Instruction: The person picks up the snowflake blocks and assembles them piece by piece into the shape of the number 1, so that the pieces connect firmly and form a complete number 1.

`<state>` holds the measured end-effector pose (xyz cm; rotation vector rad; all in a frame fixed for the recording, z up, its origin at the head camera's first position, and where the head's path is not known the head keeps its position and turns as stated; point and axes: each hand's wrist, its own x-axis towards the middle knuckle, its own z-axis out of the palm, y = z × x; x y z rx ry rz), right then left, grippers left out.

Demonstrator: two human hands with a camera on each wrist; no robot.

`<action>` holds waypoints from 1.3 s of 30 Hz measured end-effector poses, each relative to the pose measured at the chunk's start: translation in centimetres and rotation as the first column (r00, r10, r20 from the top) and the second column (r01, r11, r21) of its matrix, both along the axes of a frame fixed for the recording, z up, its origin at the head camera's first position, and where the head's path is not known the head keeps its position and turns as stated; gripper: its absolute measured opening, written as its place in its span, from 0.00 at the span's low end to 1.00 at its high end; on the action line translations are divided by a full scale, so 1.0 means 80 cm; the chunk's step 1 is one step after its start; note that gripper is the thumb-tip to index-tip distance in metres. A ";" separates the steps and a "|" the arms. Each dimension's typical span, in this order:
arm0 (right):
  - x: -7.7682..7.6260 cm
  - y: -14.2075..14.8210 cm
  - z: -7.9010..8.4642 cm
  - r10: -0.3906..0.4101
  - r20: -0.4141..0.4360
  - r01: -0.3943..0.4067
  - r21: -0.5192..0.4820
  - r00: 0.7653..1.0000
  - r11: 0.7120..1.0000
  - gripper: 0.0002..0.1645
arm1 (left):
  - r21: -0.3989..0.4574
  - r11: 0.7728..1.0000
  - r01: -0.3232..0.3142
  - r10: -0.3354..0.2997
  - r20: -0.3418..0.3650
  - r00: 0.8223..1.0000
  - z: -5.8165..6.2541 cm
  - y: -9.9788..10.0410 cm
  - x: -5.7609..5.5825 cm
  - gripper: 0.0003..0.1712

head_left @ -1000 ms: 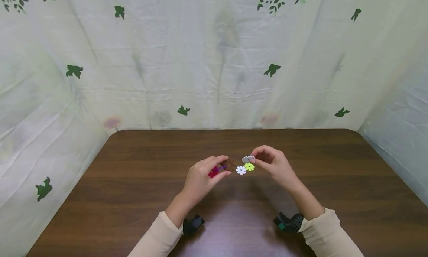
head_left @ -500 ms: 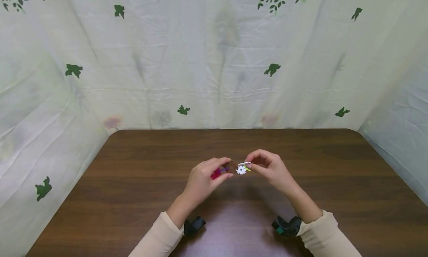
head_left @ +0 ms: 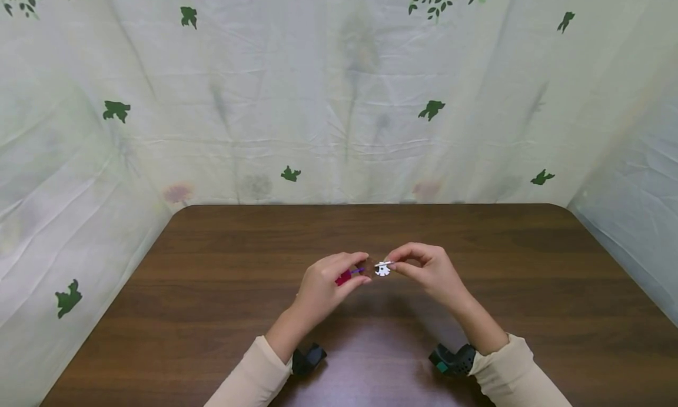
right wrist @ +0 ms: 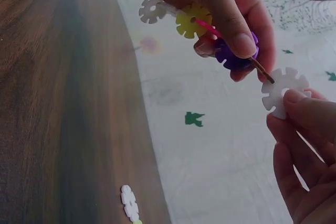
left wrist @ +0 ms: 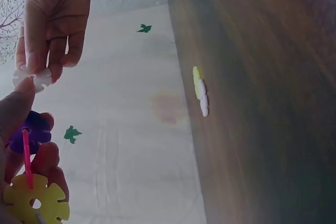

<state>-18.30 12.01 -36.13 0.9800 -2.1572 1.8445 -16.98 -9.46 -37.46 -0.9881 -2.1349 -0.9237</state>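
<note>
My left hand [head_left: 327, 282] holds a chain of notched plastic discs. Along it, the right wrist view shows a white disc [right wrist: 151, 10], a yellow disc [right wrist: 192, 20], a pink disc [right wrist: 208, 28] edge-on, a purple disc [right wrist: 230, 57] under the thumb, and a brown disc [right wrist: 262, 71] edge-on at the end. Between thumb and fingers, my right hand [head_left: 430, 273] pinches a loose white disc [right wrist: 275, 96], its rim right at the brown disc. Beneath the hands, another white disc [head_left: 382, 272] lies on the table; a yellow disc [left wrist: 197, 80] beside it is hidden in the head view.
The brown wooden table [head_left: 222, 242] reaches back to a pale curtain [head_left: 318, 101] printed with green birds and leaves. Black wrist cameras are strapped at both cuffs, the left camera [head_left: 309, 359] and the right camera [head_left: 451, 360] both low over the table.
My right hand has moved left and slightly nearer, turning its white disc edge-on and bringing it to the brown disc. It now covers the yellow disc on the table. My left hand shifted slightly right.
</note>
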 end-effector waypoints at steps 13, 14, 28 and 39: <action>-0.003 -0.004 -0.009 0.046 0.017 -0.045 -0.059 0.999 0.997 0.05 | 0.025 0.999 0.020 -0.021 0.010 1.000 -0.006 0.001 -0.002 0.21; -0.003 -0.004 -0.009 0.043 0.022 -0.042 -0.059 0.999 0.997 0.05 | 0.028 0.999 0.023 -0.023 0.010 1.000 -0.006 0.001 -0.002 0.21; 0.012 -0.007 0.018 0.025 -0.047 -0.025 0.005 0.999 1.000 0.07 | 0.001 1.000 0.012 -0.012 0.009 1.000 -0.003 -0.001 -0.005 0.24; 0.009 -0.006 0.012 -0.005 -0.018 0.005 0.007 1.000 1.000 0.07 | -0.026 1.000 -0.011 0.012 0.043 0.999 0.000 -0.003 -0.003 0.25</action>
